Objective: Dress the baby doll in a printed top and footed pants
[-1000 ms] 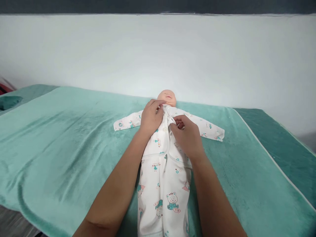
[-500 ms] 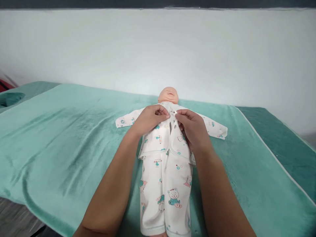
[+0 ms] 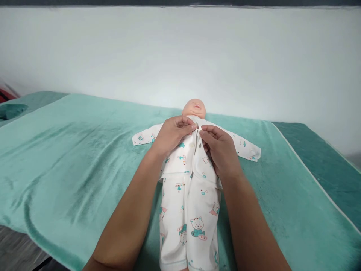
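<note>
A baby doll (image 3: 194,108) lies on its back, head away from me and sleeves spread wide. It wears a white printed jacket (image 3: 176,165) and matching white pants (image 3: 201,205). At the upper chest, my left hand (image 3: 175,133) pinches one front edge of the jacket between thumb and fingers. Just across from it, my right hand (image 3: 220,145) pinches the opposite front edge. Small snap buttons (image 3: 200,145) show along the front opening, which hangs slightly apart below my fingers. My fingers partly cover the collar area.
A green plush blanket (image 3: 84,158) covers the surface under the doll. A darker green cover (image 3: 324,158) shows at the right. The white wall (image 3: 180,52) rises behind. A red item (image 3: 6,96) sits at the far left edge.
My left hand has shifted slightly up and right, bringing its jacket edge nearer the other. The gap in the front has narrowed; my right hand has barely moved.
</note>
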Motion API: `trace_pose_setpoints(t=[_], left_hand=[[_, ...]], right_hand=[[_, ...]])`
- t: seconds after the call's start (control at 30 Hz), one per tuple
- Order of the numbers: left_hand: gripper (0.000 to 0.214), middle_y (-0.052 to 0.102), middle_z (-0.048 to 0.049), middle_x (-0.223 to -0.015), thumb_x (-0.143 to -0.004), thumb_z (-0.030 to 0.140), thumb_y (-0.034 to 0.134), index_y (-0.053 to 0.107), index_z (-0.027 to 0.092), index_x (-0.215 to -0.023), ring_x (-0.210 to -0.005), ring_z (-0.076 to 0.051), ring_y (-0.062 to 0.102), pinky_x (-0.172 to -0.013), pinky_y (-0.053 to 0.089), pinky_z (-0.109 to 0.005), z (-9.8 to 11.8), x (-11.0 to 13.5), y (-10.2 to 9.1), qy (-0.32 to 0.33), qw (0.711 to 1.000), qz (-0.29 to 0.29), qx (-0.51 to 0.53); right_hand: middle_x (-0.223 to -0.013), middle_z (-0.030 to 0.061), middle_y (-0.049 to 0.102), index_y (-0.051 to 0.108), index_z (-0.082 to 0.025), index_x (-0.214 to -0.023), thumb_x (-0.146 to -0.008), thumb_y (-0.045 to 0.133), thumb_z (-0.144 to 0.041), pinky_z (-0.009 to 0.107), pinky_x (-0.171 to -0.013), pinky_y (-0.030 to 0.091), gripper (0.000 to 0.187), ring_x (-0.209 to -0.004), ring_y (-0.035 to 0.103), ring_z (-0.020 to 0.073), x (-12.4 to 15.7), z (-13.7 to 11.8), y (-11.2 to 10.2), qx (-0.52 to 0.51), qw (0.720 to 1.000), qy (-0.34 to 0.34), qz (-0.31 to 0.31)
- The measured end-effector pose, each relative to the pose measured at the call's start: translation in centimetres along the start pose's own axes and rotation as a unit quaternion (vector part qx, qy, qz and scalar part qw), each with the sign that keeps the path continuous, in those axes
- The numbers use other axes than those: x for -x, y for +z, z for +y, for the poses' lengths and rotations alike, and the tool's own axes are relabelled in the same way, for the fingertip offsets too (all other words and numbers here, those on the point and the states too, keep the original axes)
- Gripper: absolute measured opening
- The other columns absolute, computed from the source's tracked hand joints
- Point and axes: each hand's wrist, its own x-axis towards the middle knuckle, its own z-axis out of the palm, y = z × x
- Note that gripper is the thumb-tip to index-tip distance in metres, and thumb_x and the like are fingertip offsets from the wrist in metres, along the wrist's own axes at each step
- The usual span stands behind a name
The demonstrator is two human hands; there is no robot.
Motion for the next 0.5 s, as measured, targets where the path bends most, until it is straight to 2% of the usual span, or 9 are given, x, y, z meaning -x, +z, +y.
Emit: trace_pose_setpoints(t=[0.17, 0.5], left_hand=[[0.013, 0.069, -0.0025, -0.078, -0.076, 0.031, 0.076, 0.071, 0.021, -0.082, -0.06, -0.01, 0.057, -0.052, 0.04, -0.025, -0.31, -0.28, -0.92, -0.034, 0.999, -0.025, 0.002], [0.015, 0.068, -0.0027, -0.075, -0.076, 0.03, 0.077, 0.067, 0.019, -0.078, -0.063, -0.011, 0.059, -0.055, 0.043, -0.024, -0.46, -0.12, -0.81, -0.016, 0.999, -0.027, -0.007]], right_hand=[[-0.062, -0.0066, 0.055, 0.07, -0.021, -0.091, -0.077, 0.071, -0.029, 0.022, -0.051, 0.038, 0.016, -0.052, 0.045, 0.0074, -0.09, 0.31, -0.16, 0.031, 0.999, -0.012, 0.008], [-0.071, -0.0049, 0.061, 0.07, -0.02, -0.096, -0.08, 0.071, -0.03, 0.022, -0.049, 0.04, 0.019, -0.053, 0.048, 0.0065, 0.37, 0.1, 0.1, 0.078, 0.996, -0.031, 0.009]])
